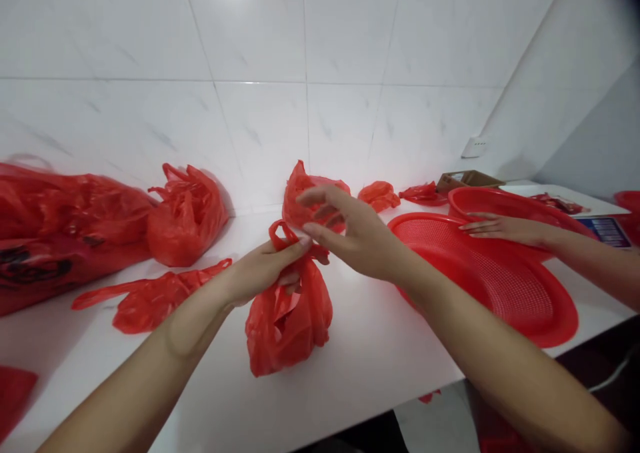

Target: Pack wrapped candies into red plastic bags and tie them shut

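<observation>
A red plastic bag (290, 326) with rounded, filled sides rests on the white table in front of me. My left hand (267, 266) grips the bag by its gathered top, and a loop of the handle sticks up above the thumb. Close beside it, my right hand (353, 233) has its fingers apart and curved, with nothing visible in it. Its fingertips are just over the handles; whether they touch them I cannot tell. Behind that hand another red bag (295, 200) stands by the wall, partly covered.
Left lie a flattened red bag (155, 303), a bulging red bag (187, 220) and a large red bag (75, 206). Right is a red perforated basket (540, 300). Another person's hand (495, 226) touches a second red basket (470, 200). A cardboard box (467, 180) is behind.
</observation>
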Tool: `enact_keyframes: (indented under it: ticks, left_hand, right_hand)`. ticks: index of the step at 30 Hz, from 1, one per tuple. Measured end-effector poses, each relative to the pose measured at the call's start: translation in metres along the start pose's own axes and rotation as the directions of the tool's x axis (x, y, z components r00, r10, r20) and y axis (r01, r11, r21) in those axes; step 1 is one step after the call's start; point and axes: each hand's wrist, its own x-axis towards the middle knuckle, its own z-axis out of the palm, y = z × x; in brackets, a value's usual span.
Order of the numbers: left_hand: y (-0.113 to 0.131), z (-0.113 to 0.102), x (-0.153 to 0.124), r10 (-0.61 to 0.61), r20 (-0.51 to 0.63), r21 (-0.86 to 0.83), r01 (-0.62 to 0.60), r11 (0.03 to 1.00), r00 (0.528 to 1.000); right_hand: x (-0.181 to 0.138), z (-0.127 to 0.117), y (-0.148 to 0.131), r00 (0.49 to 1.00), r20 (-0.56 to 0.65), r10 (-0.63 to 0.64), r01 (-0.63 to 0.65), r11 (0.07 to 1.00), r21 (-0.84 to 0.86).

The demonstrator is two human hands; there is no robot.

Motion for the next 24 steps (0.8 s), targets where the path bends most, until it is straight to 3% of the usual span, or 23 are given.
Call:
enact_keyframes:
  ticks: [4, 6, 8, 11, 13, 15, 18, 19, 21, 23, 24]
  left_hand:
    - [-0.014, -0.009, 0.003, -0.034, -0.059, -0.103, 0.028, 0.994, 0.998]
    - [-0.017, -0.014, 0.002, -0.013, -0.048, -0.132, 0.007, 0.991, 0.999]
    - [-0.017, -0.017, -0.002, 0.023, 0.004, -0.13, -0.022, 0.991, 1.0]
    - [-0.014, -0.022, -0.011, 0.051, 0.102, 0.033, -0.055, 0.998, 0.993]
    - [-0.012, -0.021, -0.017, 0.07, 0.143, 0.171, -0.094, 0.981, 0.987]
    - [-0.012, -0.019, -0.019, 0.105, 0.161, 0.248, -0.143, 0.958, 0.981]
    - [-0.021, -0.013, -0.012, 0.211, 0.015, 0.414, -0.198, 0.889, 0.977]
    - [-0.026, -0.012, -0.008, 0.284, -0.082, 0.509, -0.205, 0.836, 0.955]
    - [-0.038, -0.009, 0.001, 0.472, -0.228, 0.691, -0.2, 0.695, 0.852]
    - [-0.049, -0.007, 0.008, 0.611, -0.253, 0.778, -0.218, 0.589, 0.75]
    - [-0.053, -0.007, 0.01, 0.643, -0.245, 0.782, -0.244, 0.574, 0.726]
  right_hand:
    - [-0.017, 0.016, 0.03, 0.986, 0.046, 0.16, -0.165, 0.976, 0.141]
    - [-0.027, 0.021, 0.025, 0.988, 0.007, 0.152, -0.151, 0.972, 0.178]
    - [-0.037, 0.024, 0.012, 0.994, 0.057, 0.092, -0.101, 0.975, 0.199]
    - [-0.044, 0.026, 0.003, 0.995, 0.104, 0.01, -0.033, 0.974, 0.224]
    - [-0.041, 0.032, 0.013, 0.998, -0.01, 0.06, -0.056, 0.969, 0.24]
    - [-0.034, 0.043, 0.032, 0.984, -0.036, 0.174, -0.155, 0.94, 0.304]
    - [-0.027, 0.062, 0.059, 0.945, 0.083, 0.316, -0.321, 0.849, 0.42]
    - [-0.026, 0.066, 0.065, 0.934, 0.103, 0.341, -0.349, 0.82, 0.454]
    - [-0.027, 0.071, 0.072, 0.92, 0.136, 0.367, -0.383, 0.772, 0.508]
    - [-0.029, 0.07, 0.074, 0.909, 0.216, 0.356, -0.416, 0.743, 0.525]
    - [-0.029, 0.068, 0.075, 0.904, 0.257, 0.343, -0.428, 0.736, 0.524]
